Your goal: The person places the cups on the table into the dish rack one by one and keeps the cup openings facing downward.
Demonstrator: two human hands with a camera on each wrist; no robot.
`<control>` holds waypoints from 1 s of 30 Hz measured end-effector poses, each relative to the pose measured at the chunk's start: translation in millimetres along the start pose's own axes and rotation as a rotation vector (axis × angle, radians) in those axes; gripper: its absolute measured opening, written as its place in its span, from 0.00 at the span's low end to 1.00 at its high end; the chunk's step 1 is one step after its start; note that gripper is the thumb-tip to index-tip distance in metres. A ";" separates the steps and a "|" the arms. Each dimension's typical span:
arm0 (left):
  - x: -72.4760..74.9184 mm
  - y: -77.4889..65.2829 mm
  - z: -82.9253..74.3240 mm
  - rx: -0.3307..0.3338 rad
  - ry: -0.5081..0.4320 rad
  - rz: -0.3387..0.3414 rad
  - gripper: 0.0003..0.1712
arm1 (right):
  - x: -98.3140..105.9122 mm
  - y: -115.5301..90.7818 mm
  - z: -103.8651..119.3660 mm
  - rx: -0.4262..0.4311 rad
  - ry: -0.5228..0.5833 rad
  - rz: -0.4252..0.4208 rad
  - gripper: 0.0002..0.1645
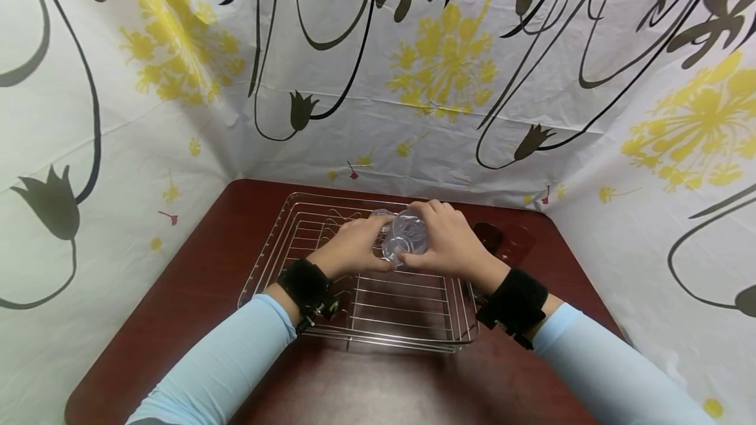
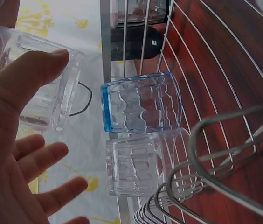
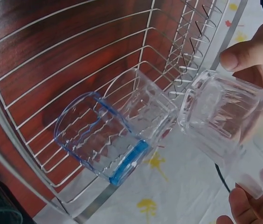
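Note:
A clear drinking glass (image 1: 407,236) is held above the wire dish rack (image 1: 401,303), tilted. My right hand (image 1: 449,241) grips it from the right side, and its fingertips (image 3: 248,205) show beside the glass in the right wrist view. My left hand (image 1: 351,248) is at the glass's left side. In the left wrist view its thumb (image 2: 52,58) overlaps the thick base, contact unclear, while the other fingers spread loosely apart from it. Below, a blue-based clear glass (image 2: 143,102) and a plain clear glass (image 2: 138,163) stand base up in the rack.
Right of the rack stand a dark cup (image 1: 487,236) and a reddish see-through vessel (image 1: 520,239). Wire loops (image 3: 199,35) rise along one part of the rack. A patterned cloth (image 1: 354,117) hangs behind and beside the dark red table (image 1: 177,294).

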State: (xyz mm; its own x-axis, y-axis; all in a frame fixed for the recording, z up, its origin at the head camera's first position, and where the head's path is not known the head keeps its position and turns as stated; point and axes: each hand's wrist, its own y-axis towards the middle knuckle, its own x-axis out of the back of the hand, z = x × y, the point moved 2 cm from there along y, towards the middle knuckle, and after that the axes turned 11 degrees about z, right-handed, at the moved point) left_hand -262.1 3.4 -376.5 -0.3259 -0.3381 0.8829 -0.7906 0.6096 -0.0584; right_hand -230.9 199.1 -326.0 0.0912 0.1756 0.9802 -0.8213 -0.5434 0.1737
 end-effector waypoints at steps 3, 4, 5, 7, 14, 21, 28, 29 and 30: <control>0.4 -0.4 -0.6 -0.031 -0.069 0.020 0.60 | -0.7 -1.1 0.8 0.012 0.040 0.004 0.54; 0.6 -0.3 -1.0 -0.044 -0.091 0.028 0.60 | -0.5 -1.8 1.2 0.018 0.052 0.007 0.54; 0.9 -0.1 -1.4 -0.054 -0.112 0.034 0.60 | -0.1 -2.3 1.5 0.025 0.064 0.010 0.54; 1.2 0.0 -2.4 -0.076 -0.155 0.051 0.60 | 0.5 -3.2 1.9 0.040 0.084 0.014 0.55; -0.3 -0.1 -1.3 -0.111 -0.215 0.084 0.48 | 1.4 -6.5 0.4 0.071 0.122 0.060 0.55; 1.0 0.4 0.8 -0.102 -0.178 0.102 0.46 | -2.9 -11.2 -9.8 0.033 0.145 0.152 0.54; 11.3 -3.6 -1.2 -0.098 -0.166 0.107 0.49 | -6.2 -16.0 -22.3 -0.031 0.159 0.246 0.59; 12.9 -4.8 -2.0 -0.097 -0.176 0.107 0.48 | -6.7 -16.5 -23.1 -0.037 0.153 0.253 0.59; 14.1 -5.5 -2.4 -0.095 -0.193 0.109 0.48 | -7.8 -17.1 -24.1 -0.042 0.142 0.262 0.60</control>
State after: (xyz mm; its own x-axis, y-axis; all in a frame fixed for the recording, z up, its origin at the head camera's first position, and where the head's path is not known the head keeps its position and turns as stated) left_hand -261.1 -3.0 -362.6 -0.5068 -0.3916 0.7680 -0.6960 0.7115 -0.0965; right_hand -231.2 226.9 -339.0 -0.2041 0.1489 0.9676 -0.8293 -0.5515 -0.0901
